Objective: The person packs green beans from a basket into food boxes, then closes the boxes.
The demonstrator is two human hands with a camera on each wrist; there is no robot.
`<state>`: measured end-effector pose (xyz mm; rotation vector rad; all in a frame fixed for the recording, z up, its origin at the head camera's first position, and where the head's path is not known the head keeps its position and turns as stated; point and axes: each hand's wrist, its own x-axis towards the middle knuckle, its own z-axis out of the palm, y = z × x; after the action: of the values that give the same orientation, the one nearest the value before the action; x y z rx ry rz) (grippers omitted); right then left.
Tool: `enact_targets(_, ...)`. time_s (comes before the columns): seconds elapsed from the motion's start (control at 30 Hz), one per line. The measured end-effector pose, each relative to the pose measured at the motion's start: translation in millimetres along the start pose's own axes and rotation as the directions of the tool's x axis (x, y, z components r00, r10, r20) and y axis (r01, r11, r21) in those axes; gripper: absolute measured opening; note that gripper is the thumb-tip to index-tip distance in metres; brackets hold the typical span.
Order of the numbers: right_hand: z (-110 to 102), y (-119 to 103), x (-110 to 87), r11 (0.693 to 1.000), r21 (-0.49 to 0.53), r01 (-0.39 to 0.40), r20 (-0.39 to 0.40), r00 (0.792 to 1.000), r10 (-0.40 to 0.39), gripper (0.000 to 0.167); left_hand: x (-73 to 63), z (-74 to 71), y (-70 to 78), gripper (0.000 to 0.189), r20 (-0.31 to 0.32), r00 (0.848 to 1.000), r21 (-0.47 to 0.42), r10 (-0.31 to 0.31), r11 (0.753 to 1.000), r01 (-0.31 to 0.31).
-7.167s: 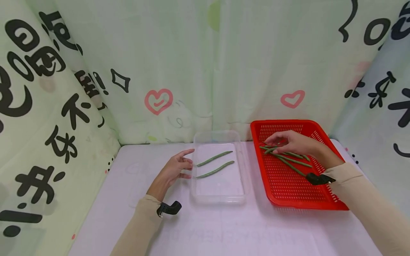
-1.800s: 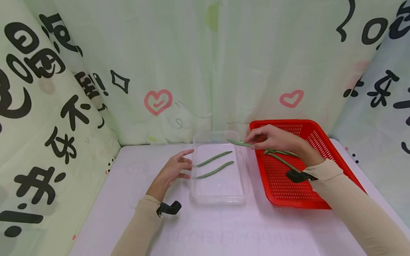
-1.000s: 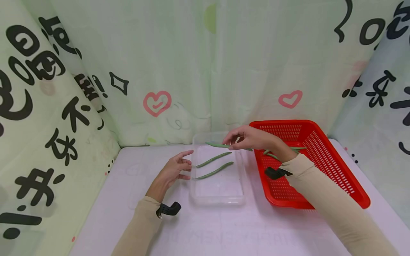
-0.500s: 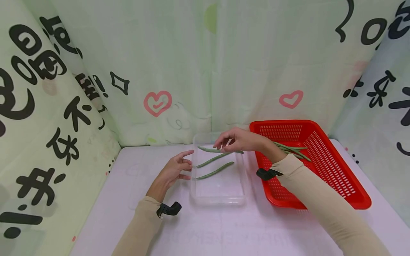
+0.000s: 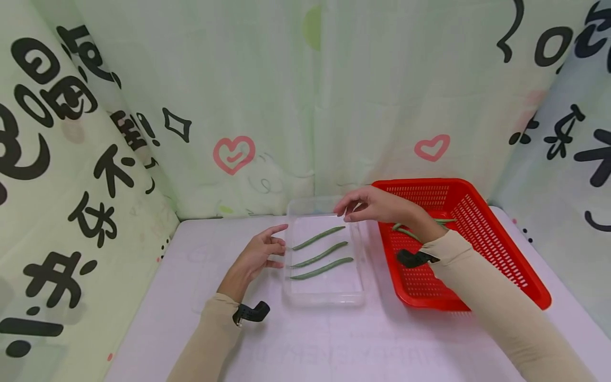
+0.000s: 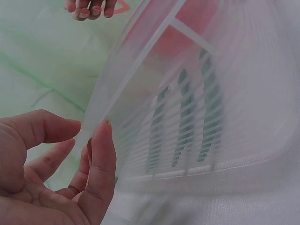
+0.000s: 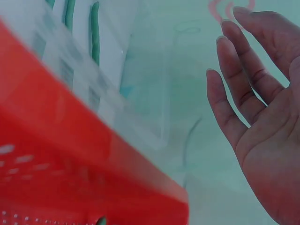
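1. Beans [image 5: 321, 254], three long green ones, lie apart from one another and slightly slanted in a clear plastic box [image 5: 326, 285]. They are just to the right of the left hand [image 5: 258, 253] and nearer the person than the right hand [image 5: 377, 206].

2. Hands are apart, with the box between them. The right hand hangs over the box's far right corner, thumb and fingertips parted, holding nothing. The left hand is loosely bent beside the box's left wall, with a gap between thumb and index finger; whether any fingertip touches the wall, I cannot tell.

3. Red plastic basket [image 5: 410, 297] sits to the right of the box, partly beneath the sleeved right forearm [image 5: 506, 313]. A bean pile [image 5: 404, 232] lies inside, partly hidden under the right wrist, so I cannot count it.

4. Each bean is likely very light and firm with a little bend, smooth enough to roll under a careless finger. Squeezing should do little harm, but sharp bending could snap one.

5. A thumb-and-fingertip pinch at mid-length seems best, keeping both ends level. In the pile, where beans cross, the topmost should come away most cleanly.

6. The box looks thin and easily slid; fingertips resting against the wall near the left hand should steady it without flexing it.
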<state>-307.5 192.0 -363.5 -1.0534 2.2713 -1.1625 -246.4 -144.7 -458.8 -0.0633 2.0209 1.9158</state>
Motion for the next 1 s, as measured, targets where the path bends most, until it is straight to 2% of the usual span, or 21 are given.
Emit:
enact_targets(0.4,-11.7,15.5,-34.4,0.994,-0.002,-0.109,-0.056,0.993,0.109,0.029,3.2,-1.6,-3.3,0.057,-0.008,1.000,0.003,-0.004,1.000,0.004)
enact_targets(0.77,-23.6,35.8,-61.7,0.986,0.024,-0.168,-0.115,0.979,0.169,0.036,2.6,-1.7,-3.1,0.058,-0.004,1.000,0.000,-0.001,1.000,0.001)
enact_targets(1.0,-28.9,46.4,-78.0,0.981,-0.020,-0.192,-0.166,0.968,0.186,0.037,3.7,-2.1,-4.1,0.057,-0.001,1.000,-0.003,-0.001,1.000,0.001)
